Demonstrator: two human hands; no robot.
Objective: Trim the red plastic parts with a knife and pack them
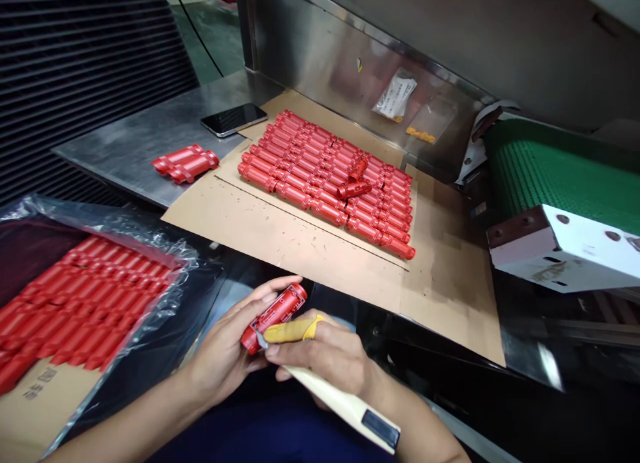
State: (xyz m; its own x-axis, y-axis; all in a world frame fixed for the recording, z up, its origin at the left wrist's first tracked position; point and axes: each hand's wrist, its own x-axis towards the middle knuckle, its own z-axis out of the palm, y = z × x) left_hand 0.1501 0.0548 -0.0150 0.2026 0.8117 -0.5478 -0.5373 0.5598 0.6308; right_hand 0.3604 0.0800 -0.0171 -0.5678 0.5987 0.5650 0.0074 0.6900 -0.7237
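Note:
My left hand [227, 346] is closed around a red plastic cylinder [281, 310] with dark and pale line markings, held tilted above my lap. In my right hand [337, 356] is a knife [345, 400] with a long cream handle and a dark patch at its butt. Its short blade touches the cylinder's lower end. A yellow finger cover [290, 330] sits on my right index finger. Beyond my hands, rows of similar red cylinders [295, 196] lie on cardboard, with two loose ones [354, 188] resting on top.
Several red pieces [186, 163] and a phone [234, 120] lie on the metal table [125, 140]. At left stands a plastic-lined box of red cylinders [95, 296]. A green conveyor belt [565, 170] is at right. Small plastic bags [397, 95] rest by the metal back panel.

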